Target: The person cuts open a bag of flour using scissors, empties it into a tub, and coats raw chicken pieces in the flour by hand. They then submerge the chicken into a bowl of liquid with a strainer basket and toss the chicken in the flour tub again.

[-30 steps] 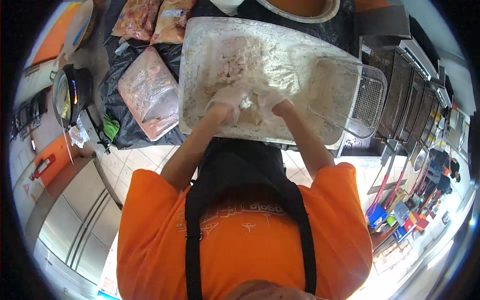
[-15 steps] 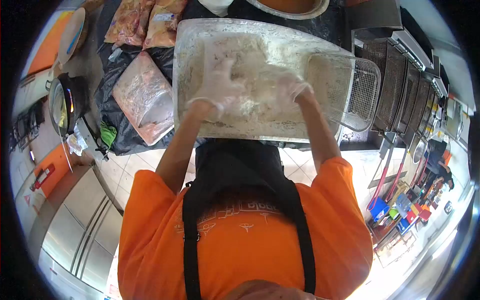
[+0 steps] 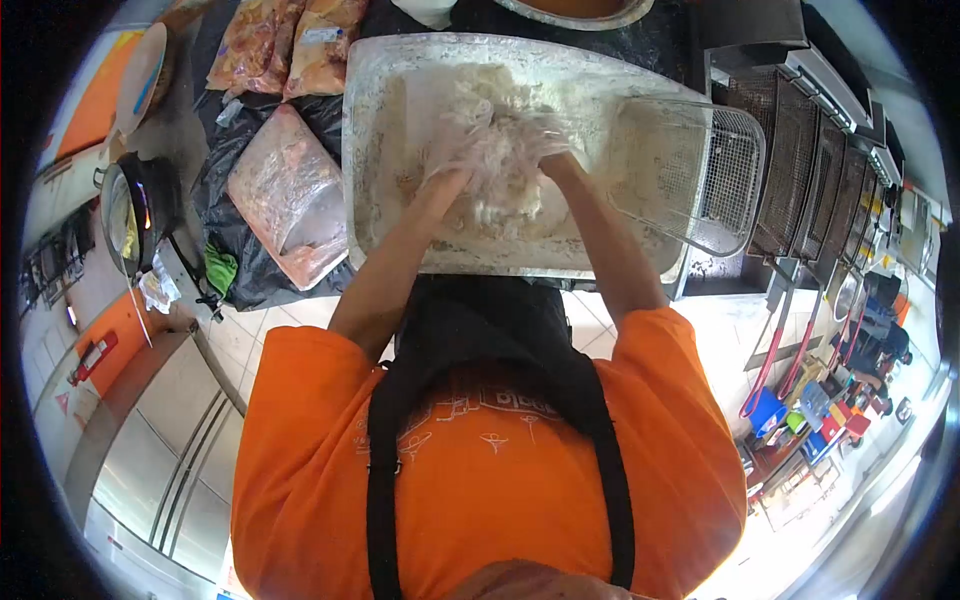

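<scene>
A large pale tub [image 3: 395, 262] lies in front of me, its floor and walls coated with a whitish, flour-like powder [image 3: 410, 110]. Both hands are inside it, close together near the middle, in thin clear plastic gloves. My left hand [image 3: 458, 152] and my right hand [image 3: 535, 140] are smeared by motion. Their fingers, and anything between them, cannot be made out. Powdery material is heaped or stirred around them. A wire basket [image 3: 733, 180] rests over the tub's right end, apart from my right hand.
Bags of raw meat [image 3: 325, 45] and a flat plastic-wrapped pack [image 3: 285, 190] lie left of the tub on black plastic. Behind it stands a bowl of brownish liquid [image 3: 580, 12]. Fryer baskets [image 3: 795, 170] with red handles line the right. A wok [image 3: 135, 210] is at far left.
My hands have come together toward the tub's middle, the right moving left and the left moving right and slightly away from me. Powder around them is stirred up.
</scene>
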Demonstrator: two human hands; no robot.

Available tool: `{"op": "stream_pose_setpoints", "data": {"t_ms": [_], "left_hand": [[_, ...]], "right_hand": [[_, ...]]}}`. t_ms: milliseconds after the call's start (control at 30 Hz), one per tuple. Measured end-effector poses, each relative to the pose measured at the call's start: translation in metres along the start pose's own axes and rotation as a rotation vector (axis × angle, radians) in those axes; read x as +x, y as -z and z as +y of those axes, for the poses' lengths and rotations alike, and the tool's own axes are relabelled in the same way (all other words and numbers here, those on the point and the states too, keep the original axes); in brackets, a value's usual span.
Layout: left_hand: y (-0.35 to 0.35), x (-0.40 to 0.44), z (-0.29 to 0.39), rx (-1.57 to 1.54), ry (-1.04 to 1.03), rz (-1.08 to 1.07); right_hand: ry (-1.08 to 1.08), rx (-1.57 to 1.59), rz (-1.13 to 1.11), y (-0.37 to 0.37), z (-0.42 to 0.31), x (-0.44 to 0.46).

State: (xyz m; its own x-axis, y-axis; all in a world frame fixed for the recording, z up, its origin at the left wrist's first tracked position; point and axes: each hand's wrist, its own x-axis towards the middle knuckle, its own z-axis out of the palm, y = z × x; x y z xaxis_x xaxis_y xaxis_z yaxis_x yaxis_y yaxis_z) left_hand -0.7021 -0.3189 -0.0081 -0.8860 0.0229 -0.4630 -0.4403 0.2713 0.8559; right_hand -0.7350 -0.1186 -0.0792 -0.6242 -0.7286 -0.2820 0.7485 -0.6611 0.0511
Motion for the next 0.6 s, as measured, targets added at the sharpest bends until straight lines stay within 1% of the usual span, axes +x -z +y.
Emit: {"op": "stream_pose_setpoints", "data": {"t_ms": [33,67,100,133,167,200,233,267,300,333,367,400,433,467,500,533,567,600], "left_hand": [[0.000,0.001,-0.028,0.058,-0.023,0.034],[0.009,-0.005,-0.013,0.279,-0.129,-0.014],[0.019,-0.019,0.012,0.530,-0.262,-0.086],[0.029,-0.034,0.037,0.747,-0.402,-0.169],[0.041,-0.047,0.056,0.863,-0.479,-0.239],[0.052,-0.057,0.069,0.953,-0.528,-0.306],[0.062,-0.063,0.077,0.970,-0.460,-0.365],[0.070,-0.069,0.081,0.972,-0.326,-0.412],[0.071,-0.071,0.077,1.028,-0.175,-0.440],[0.072,-0.073,0.073,1.092,-0.025,-0.470],[0.064,-0.077,0.076,1.122,-0.125,-0.504],[0.056,-0.077,0.079,1.152,-0.230,-0.535],[0.043,-0.072,0.074,1.156,-0.236,-0.531],[0.025,-0.065,0.057,1.125,-0.368,-0.460],[0.016,-0.058,0.044,1.106,-0.434,-0.422],[0.007,-0.051,0.030,1.087,-0.499,-0.384],[0.004,-0.046,0.029,1.072,-0.641,-0.120],[0.002,-0.042,0.027,1.042,-0.774,0.146]], "right_hand": [[0.176,-0.706,0.292,-0.056,0.009,-0.018],[0.066,-1.645,0.549,-0.102,0.013,-0.034],[-0.081,-1.915,0.673,-0.138,0.017,-0.046],[-0.292,-2.074,0.747,-0.167,0.022,-0.055],[-0.468,-2.070,0.799,-0.198,0.023,-0.063],[-0.405,-2.271,0.667,-0.178,0.020,-0.081],[-0.326,-2.459,0.468,-0.146,0.011,-0.099],[-0.287,-2.655,0.316,-0.114,0.000,-0.111],[-0.319,-2.898,0.167,-0.084,-0.008,-0.122],[-0.274,-3.131,0.003,-0.055,-0.012,-0.127],[-0.643,-2.683,0.379,-0.062,-0.003,-0.119],[-0.298,-2.517,0.396,-0.028,0.015,-0.105],[0.007,-2.334,0.343,0.005,0.032,-0.092],[-0.445,-2.654,0.269,-0.068,0.050,-0.073],[-0.916,-2.900,0.009,-0.148,0.068,-0.052],[-0.743,-2.558,0.332,-0.124,0.066,-0.047],[-0.511,-2.195,0.565,-0.121,0.065,-0.042],[-0.354,-1.793,0.756,-0.119,0.063,-0.041]]}}
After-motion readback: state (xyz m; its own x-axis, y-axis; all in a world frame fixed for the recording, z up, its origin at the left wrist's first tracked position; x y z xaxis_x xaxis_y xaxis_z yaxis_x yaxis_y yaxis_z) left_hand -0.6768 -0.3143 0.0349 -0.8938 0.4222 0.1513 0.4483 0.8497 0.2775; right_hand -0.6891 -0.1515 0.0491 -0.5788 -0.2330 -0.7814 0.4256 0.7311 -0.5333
